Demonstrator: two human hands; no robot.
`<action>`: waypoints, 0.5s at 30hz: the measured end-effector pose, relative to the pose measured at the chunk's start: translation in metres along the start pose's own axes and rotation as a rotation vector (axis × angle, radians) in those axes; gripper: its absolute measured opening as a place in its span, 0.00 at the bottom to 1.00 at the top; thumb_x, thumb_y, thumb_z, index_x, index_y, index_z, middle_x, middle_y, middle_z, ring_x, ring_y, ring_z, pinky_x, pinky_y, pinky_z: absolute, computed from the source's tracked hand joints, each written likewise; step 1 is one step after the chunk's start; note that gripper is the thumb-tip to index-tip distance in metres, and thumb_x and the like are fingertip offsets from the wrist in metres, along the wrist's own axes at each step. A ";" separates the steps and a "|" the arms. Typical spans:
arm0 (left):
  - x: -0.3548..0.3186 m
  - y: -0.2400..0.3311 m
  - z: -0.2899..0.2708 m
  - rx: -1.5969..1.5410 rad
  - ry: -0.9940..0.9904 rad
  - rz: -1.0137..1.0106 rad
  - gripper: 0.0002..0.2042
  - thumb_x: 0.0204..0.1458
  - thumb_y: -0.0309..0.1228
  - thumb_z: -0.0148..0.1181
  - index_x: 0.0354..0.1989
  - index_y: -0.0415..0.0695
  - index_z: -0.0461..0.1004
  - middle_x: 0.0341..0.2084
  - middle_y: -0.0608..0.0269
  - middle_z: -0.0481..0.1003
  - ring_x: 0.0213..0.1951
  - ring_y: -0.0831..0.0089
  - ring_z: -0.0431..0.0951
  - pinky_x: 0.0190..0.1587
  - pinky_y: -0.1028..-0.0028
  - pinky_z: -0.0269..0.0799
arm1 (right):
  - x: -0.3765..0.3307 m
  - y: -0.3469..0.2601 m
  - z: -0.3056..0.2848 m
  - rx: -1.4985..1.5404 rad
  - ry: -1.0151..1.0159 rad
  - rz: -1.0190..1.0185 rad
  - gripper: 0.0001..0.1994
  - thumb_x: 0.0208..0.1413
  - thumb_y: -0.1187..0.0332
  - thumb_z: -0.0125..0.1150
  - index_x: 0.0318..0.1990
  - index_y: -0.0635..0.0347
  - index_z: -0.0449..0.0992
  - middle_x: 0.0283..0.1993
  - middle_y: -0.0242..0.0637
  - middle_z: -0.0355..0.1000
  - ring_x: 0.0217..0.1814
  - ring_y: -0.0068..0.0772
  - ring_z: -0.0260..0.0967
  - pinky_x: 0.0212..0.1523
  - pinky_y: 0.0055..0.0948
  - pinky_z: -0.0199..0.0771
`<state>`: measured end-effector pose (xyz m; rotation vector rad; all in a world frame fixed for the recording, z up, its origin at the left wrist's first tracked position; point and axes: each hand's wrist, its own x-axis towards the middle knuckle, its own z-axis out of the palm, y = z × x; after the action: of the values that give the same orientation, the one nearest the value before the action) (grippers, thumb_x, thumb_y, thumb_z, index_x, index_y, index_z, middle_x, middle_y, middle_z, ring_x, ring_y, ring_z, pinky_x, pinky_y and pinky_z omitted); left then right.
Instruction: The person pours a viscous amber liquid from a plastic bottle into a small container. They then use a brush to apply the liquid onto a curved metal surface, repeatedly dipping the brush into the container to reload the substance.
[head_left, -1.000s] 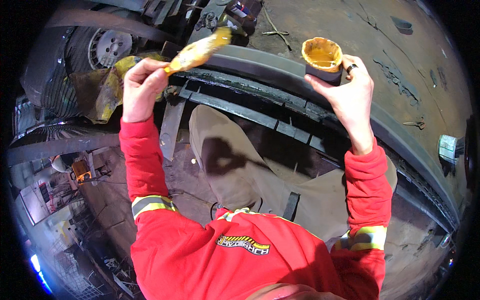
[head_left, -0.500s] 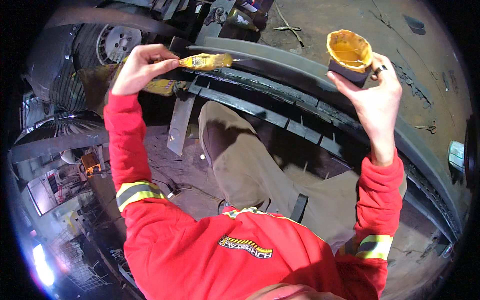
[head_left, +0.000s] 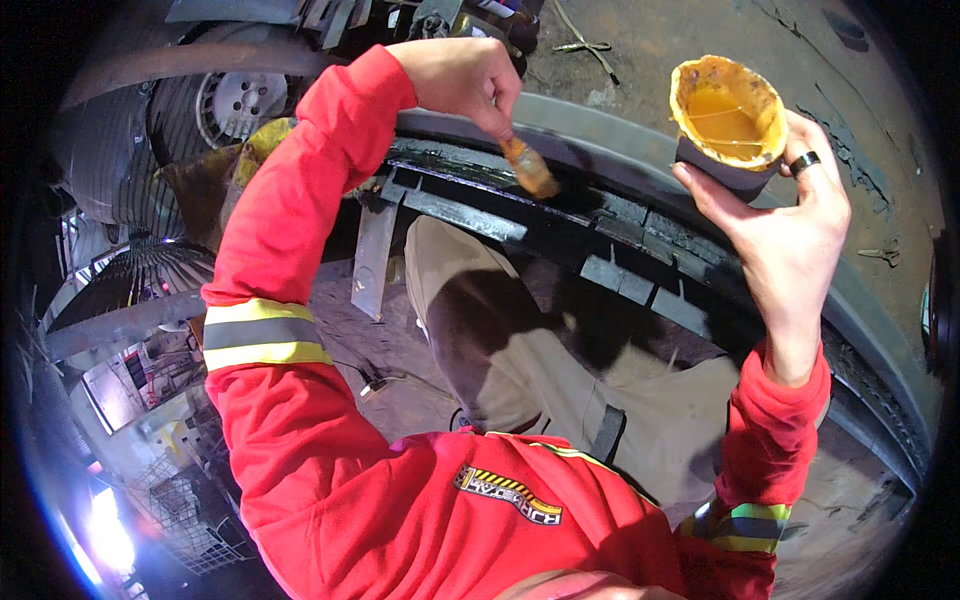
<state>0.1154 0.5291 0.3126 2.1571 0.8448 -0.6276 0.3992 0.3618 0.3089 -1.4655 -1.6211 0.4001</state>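
My left hand [head_left: 468, 85] is closed around the handle of a paintbrush [head_left: 530, 170] with yellowish-brown, wet-looking bristles. The bristles point down at the dark, glossy inner side of a long curved metal beam [head_left: 590, 135]; whether they touch it I cannot tell. On the right, my right hand [head_left: 790, 225] grips a dark cup [head_left: 735, 178] with a yellow-smeared rim. Amber liquid [head_left: 722, 122] shows inside, and the cup is held tilted above the beam's far edge. A black ring is on one right-hand finger.
A wheel [head_left: 240, 105] stands at the far left near a yellow-stained piece [head_left: 262, 145]. A flat metal strip [head_left: 375, 262] sticks out from the beam toward me. Scissors-like tool [head_left: 880, 257] lies on the floor at right. My knees are beneath the beam; a bright light [head_left: 108, 530] glows at lower left.
My left hand has swung right with the brush, whose bristles now tip downward toward the beam. My right hand and the cup have shifted slightly right.
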 end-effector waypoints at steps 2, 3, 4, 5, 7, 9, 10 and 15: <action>0.002 -0.006 0.003 -0.038 -0.020 -0.027 0.10 0.40 0.34 0.72 0.26 0.41 0.80 0.18 0.60 0.76 0.23 0.71 0.75 0.29 0.69 0.71 | 0.001 -0.001 -0.004 -0.009 0.001 0.005 0.24 0.35 0.74 0.79 0.44 0.65 0.78 0.44 0.31 0.72 0.44 0.23 0.69 0.48 0.23 0.68; -0.002 -0.020 0.007 0.008 -0.053 -0.062 0.11 0.40 0.34 0.72 0.25 0.39 0.79 0.17 0.60 0.76 0.23 0.72 0.74 0.28 0.69 0.70 | 0.002 -0.001 -0.007 -0.023 0.005 0.006 0.24 0.35 0.74 0.80 0.44 0.65 0.78 0.45 0.31 0.72 0.45 0.23 0.69 0.48 0.23 0.68; -0.010 -0.032 0.004 0.058 -0.084 -0.102 0.12 0.40 0.34 0.73 0.24 0.38 0.78 0.17 0.61 0.76 0.22 0.73 0.74 0.27 0.70 0.70 | 0.003 -0.001 -0.009 -0.030 0.012 0.005 0.24 0.35 0.75 0.80 0.44 0.65 0.78 0.45 0.31 0.72 0.45 0.23 0.70 0.49 0.23 0.68; -0.021 -0.043 -0.003 0.160 -0.105 -0.204 0.12 0.39 0.34 0.73 0.23 0.38 0.78 0.17 0.61 0.76 0.22 0.73 0.74 0.27 0.70 0.70 | 0.002 0.003 -0.010 -0.015 0.013 0.007 0.25 0.35 0.75 0.80 0.45 0.65 0.78 0.46 0.31 0.72 0.46 0.23 0.70 0.50 0.23 0.69; -0.037 -0.057 -0.016 0.333 -0.133 -0.420 0.13 0.35 0.37 0.75 0.23 0.42 0.80 0.18 0.59 0.77 0.24 0.69 0.78 0.28 0.68 0.73 | 0.002 0.003 -0.010 0.009 0.022 -0.002 0.25 0.35 0.75 0.80 0.45 0.65 0.78 0.46 0.32 0.73 0.46 0.24 0.71 0.50 0.23 0.69; -0.041 -0.057 -0.022 0.591 -0.125 -0.477 0.12 0.33 0.37 0.75 0.23 0.44 0.81 0.19 0.58 0.78 0.26 0.64 0.80 0.29 0.66 0.75 | 0.003 0.002 -0.010 0.020 0.029 -0.022 0.25 0.35 0.75 0.80 0.45 0.65 0.77 0.46 0.32 0.73 0.46 0.24 0.71 0.50 0.23 0.69; -0.043 -0.056 -0.023 0.720 -0.121 -0.508 0.12 0.32 0.37 0.75 0.24 0.45 0.81 0.20 0.57 0.78 0.27 0.61 0.81 0.30 0.65 0.76 | 0.004 0.002 -0.010 0.022 0.031 -0.036 0.25 0.35 0.75 0.80 0.45 0.65 0.77 0.46 0.32 0.72 0.46 0.23 0.70 0.50 0.23 0.69; 0.007 -0.022 0.019 0.519 -0.040 -0.163 0.12 0.37 0.38 0.74 0.27 0.44 0.82 0.23 0.54 0.79 0.29 0.59 0.82 0.31 0.64 0.77 | 0.004 0.001 -0.009 -0.015 0.021 -0.022 0.24 0.35 0.75 0.80 0.44 0.65 0.77 0.44 0.31 0.72 0.44 0.23 0.70 0.48 0.23 0.69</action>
<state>0.1008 0.5294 0.2863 2.5357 0.9158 -1.0646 0.4069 0.3628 0.3146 -1.4577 -1.6252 0.3597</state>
